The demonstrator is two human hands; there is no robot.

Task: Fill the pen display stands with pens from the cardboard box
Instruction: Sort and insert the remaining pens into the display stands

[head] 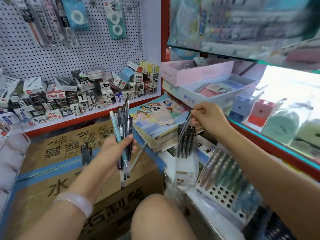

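Above the taped brown cardboard box (69, 163), the left hand (114, 149) grips a bundle of roughly eight slim plastic pens (123, 135). Right of the box, the right hand (207, 118) pinches one dark pen (184, 128) over the perforated display stand (223, 194).

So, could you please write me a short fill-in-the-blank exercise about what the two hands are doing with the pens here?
1. The left hand grips a ____ of pens.
2. The right hand pinches a ____ dark pen above a display stand.
3. The white stand nearest the knee has ____ holes along its front rows.
4. The bracelet is on the ____ wrist.

Missing words: bundle; single; empty; left
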